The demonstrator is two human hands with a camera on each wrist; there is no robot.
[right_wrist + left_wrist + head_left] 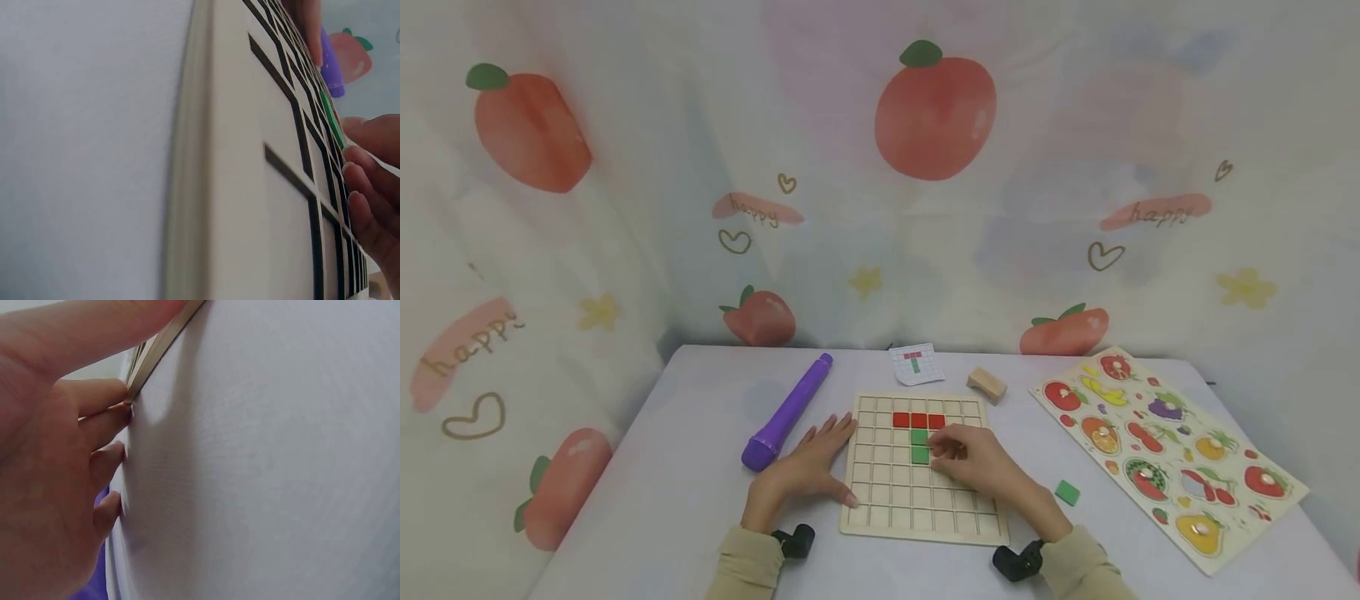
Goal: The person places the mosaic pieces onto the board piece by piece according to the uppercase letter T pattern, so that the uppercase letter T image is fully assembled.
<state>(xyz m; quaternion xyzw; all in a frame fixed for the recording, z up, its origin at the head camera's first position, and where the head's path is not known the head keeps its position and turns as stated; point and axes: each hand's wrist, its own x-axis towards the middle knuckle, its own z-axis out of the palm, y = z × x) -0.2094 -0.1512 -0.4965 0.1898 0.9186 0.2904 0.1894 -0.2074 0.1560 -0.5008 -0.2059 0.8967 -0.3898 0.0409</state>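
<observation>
A wooden grid board [891,497] lies on the table, with three red tiles [918,421] in a row and two green tiles [920,455] below the middle one. My left hand [807,467] rests at the board's left edge, fingers spread, thumb at the near left. In the left wrist view its fingers [103,425] touch the board's side. Over the board's right half, my right hand [973,458] has loosely bent fingers beside the green tiles. The right wrist view shows its fingertips [356,169] at the grid near a green tile [332,119]; no held piece is visible.
A loose green tile [1067,492] lies right of the board. Behind it are a pattern card [916,364] and a small wooden block [987,385]. A purple microphone-shaped toy [786,414] lies at left, a fruit puzzle board [1172,458] at right.
</observation>
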